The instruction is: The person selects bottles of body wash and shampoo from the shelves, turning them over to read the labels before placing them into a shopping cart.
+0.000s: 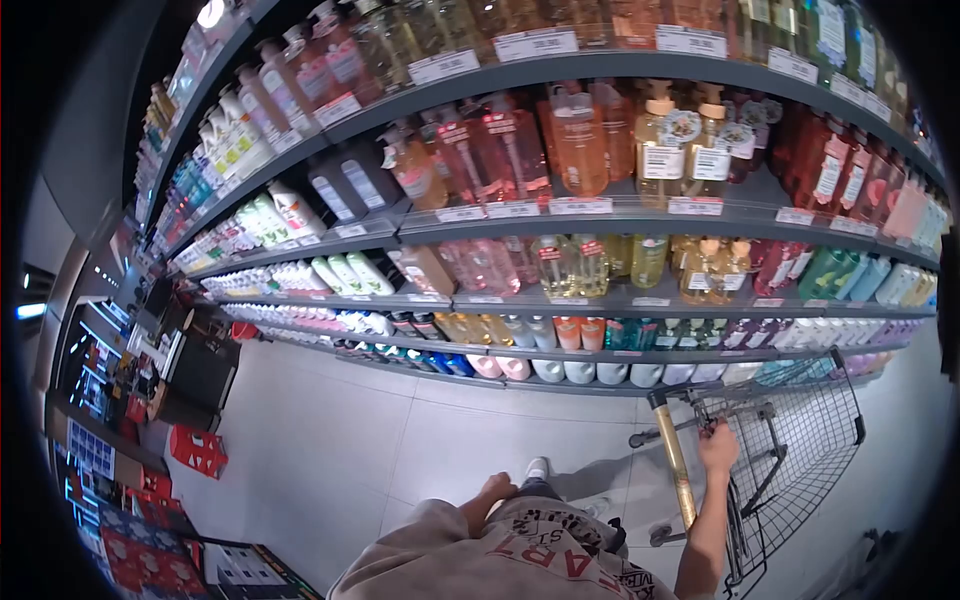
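Observation:
A wire shopping cart (800, 455) with a gold-coloured handle bar (674, 455) stands on the right. Beyond that bar, my right hand (718, 448) is closed at the cart's rear wire frame. Something small and dark shows at its fingertips, too blurred to name. My left hand (495, 487) hangs in front of my body, beside the grey printed shirt (480, 560). Its fingers look curled, and no object shows in them. Neither hand touches the shelves.
Long grey shelves (600, 225) carry rows of pump bottles, including orange bottles (577, 140) and pale yellow bottles (660, 145). Price labels line the shelf edges. A red basket (198, 452) sits on the tiled floor (330, 450) at left, near a dark counter (200, 370).

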`<state>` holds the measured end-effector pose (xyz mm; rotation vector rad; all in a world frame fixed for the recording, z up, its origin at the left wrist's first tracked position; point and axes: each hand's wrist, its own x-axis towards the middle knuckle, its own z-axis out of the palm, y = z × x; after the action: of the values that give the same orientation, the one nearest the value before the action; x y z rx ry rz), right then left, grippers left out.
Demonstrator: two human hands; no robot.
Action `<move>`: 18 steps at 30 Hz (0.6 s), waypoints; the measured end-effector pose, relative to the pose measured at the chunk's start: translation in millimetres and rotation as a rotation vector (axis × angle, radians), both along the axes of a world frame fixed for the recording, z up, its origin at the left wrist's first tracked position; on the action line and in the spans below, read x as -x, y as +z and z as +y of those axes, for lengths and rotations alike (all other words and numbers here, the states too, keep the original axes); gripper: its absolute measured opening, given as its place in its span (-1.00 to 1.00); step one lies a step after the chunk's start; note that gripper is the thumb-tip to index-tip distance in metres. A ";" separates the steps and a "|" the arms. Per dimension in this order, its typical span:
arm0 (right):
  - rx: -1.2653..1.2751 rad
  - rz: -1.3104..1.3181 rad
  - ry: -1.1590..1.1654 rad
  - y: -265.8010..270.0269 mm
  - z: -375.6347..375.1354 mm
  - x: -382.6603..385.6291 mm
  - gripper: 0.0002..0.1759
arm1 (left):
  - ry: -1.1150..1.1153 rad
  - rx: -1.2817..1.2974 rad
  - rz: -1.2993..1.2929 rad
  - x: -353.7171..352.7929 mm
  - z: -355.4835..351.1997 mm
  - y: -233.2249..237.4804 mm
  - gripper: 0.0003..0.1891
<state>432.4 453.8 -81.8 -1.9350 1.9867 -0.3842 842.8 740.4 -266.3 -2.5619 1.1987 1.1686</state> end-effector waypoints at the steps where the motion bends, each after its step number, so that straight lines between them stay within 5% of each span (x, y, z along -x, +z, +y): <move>1: -0.021 0.017 -0.006 1.5 4.0 -3.4 -0.66 | 0.105 0.046 -0.075 -17.1 34.5 3.9 -0.54; 6: 0.003 0.041 0.031 5.6 26.8 -29.4 -0.68 | 0.589 0.042 0.093 -74.4 115.9 40.8 -0.58; 16: 0.117 0.045 0.007 2.7 75.4 -107.9 -0.72 | 0.201 0.421 0.121 -138.1 90.2 63.8 -0.60; 18: 0.102 0.045 0.026 -3.5 79.8 -122.0 -0.72 | 0.272 0.494 0.237 -141.2 106.3 69.0 -0.60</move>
<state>554.4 533.7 -85.3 -2.0459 2.0043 -0.4478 984.0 846.6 -197.4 -3.1013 1.3634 1.4132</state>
